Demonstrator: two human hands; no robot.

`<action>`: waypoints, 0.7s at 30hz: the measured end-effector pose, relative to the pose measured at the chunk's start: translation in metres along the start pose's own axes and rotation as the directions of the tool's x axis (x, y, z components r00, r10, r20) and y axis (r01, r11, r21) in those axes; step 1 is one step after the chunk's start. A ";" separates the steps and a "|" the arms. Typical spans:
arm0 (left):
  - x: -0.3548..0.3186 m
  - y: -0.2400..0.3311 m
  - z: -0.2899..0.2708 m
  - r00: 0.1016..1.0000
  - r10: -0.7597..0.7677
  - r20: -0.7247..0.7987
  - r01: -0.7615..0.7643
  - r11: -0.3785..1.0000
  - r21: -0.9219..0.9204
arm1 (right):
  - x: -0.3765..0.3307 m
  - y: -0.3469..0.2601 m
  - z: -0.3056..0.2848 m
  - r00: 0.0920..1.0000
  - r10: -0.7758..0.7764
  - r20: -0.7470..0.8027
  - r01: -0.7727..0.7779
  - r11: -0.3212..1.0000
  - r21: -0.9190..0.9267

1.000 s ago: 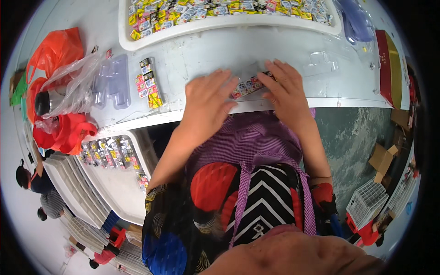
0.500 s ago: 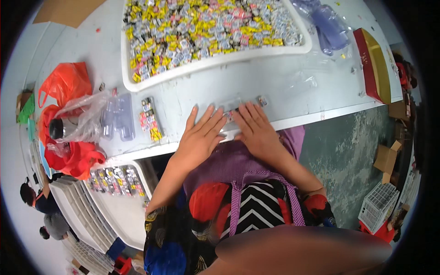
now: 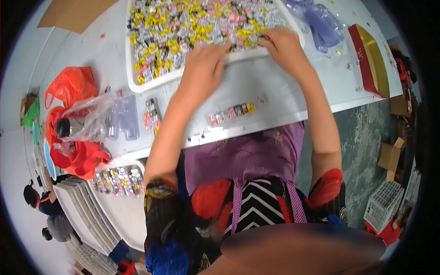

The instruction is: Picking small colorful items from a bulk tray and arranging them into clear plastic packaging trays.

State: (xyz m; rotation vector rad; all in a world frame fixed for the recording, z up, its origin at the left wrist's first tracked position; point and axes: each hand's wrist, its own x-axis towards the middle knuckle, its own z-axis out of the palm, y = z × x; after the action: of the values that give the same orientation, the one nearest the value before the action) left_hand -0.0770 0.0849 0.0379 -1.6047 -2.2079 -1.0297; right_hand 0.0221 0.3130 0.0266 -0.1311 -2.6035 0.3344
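Note:
Both my hands reach over the near rim of a large white tray (image 3: 167,78), heaped with small wrapped pieces (image 3: 201,27) in yellow, silver, pink and black. My left hand (image 3: 201,66) bends down at the near edge of the heap, index finger stretched and thumb apart; its other fingertips are hidden. Farther right, my right hand (image 3: 286,48) touches the pieces, thumb apart from the fingers. I see nothing held in either hand. On the table between my forearms lies a short row of wrapped pieces (image 3: 232,114). Another block of pieces (image 3: 151,117) sits beside my left forearm.
Clear plastic cases (image 3: 123,120), a plastic-wrapped bottle and red bags (image 3: 73,85) stand at the left. More clear plastic (image 3: 325,27) and a red-and-gold box (image 3: 369,62) are at the right. Below left, a second tray (image 3: 123,213) holds packed pieces; two people are beyond.
Both hands have left the row at the table's front edge and moved forward to the tray, spreading apart. The row now lies uncovered.

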 end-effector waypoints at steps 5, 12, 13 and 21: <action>0.050 -0.029 0.048 0.998 0.021 0.051 -0.028 0.990 0.135 | 0.040 0.001 0.004 0.869 0.160 0.468 -0.268 0.948 0.174; 0.076 -0.027 0.056 0.918 -0.195 0.344 0.168 0.980 0.108 | 0.009 0.015 0.010 0.982 0.052 0.179 -0.117 0.920 0.374; 0.076 -0.027 0.054 0.917 -0.201 0.344 0.173 0.979 0.110 | 0.006 0.006 0.003 0.966 0.187 0.176 -0.251 0.833 0.493; 0.079 -0.018 0.064 0.931 -0.222 0.289 0.150 0.956 0.252 | -0.052 -0.045 -0.028 0.884 0.403 0.235 -0.421 0.473 0.774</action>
State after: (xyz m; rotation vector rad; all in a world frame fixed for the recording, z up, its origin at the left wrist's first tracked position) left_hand -0.1091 0.1829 0.0277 -1.5685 -2.6201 -0.5612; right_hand 0.0798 0.2677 0.0367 -0.4336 -2.1162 1.6817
